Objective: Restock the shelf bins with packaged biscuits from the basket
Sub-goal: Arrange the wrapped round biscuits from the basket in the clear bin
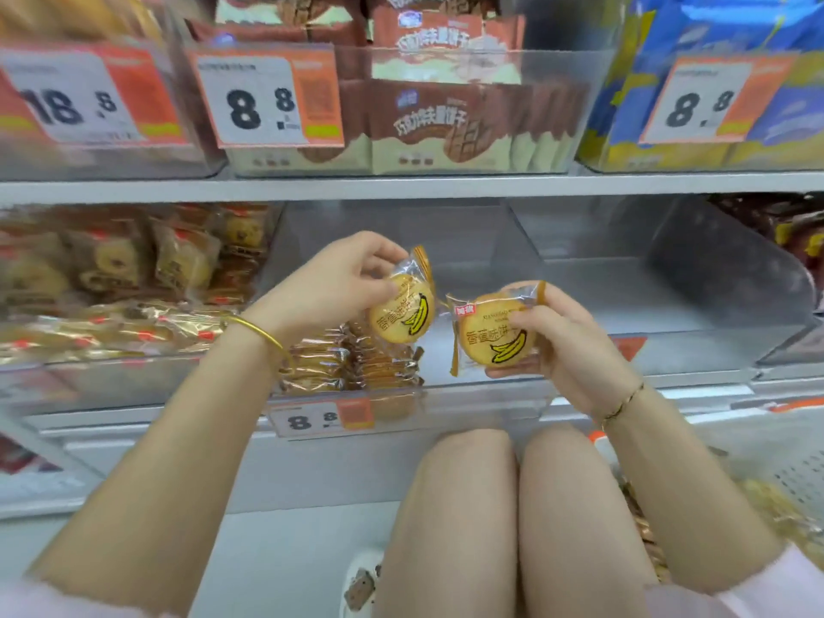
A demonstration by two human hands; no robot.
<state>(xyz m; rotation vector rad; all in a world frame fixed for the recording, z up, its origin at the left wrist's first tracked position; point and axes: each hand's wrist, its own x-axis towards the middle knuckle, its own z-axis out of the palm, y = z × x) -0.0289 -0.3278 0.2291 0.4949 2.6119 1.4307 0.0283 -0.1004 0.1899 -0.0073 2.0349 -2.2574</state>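
Closest in, the thumb and fingertips of the left hand [339, 283] pinch the upper edge of a round yellow biscuit in a clear plastic packet printed with a banana [403, 315]. The right hand [568, 339] curls its fingers round a second banana-print biscuit packet [492, 339], thumb laid across its face. The two packets hang just beside each other above the front edge of a clear plastic shelf bin [481, 394].

In that bin's front left corner lies a stack of orange-brown wrapped biscuit packets [352, 365]. An orange-and-white price tag reading 8.8 [322, 419] sits on the left end of the bin's front wall.

A gold bangle [263, 336] rings the left wrist and a thin gold bracelet [622, 401] the right. Left of the bin, a neighbouring clear bin [111, 385] holds gold-wrapped round biscuits. On the shelf above stands a clear bin of brown-and-cream packets [557, 73]. At the lower right edge, by the person's knee, a white perforated basket [784, 475] holds more packets.
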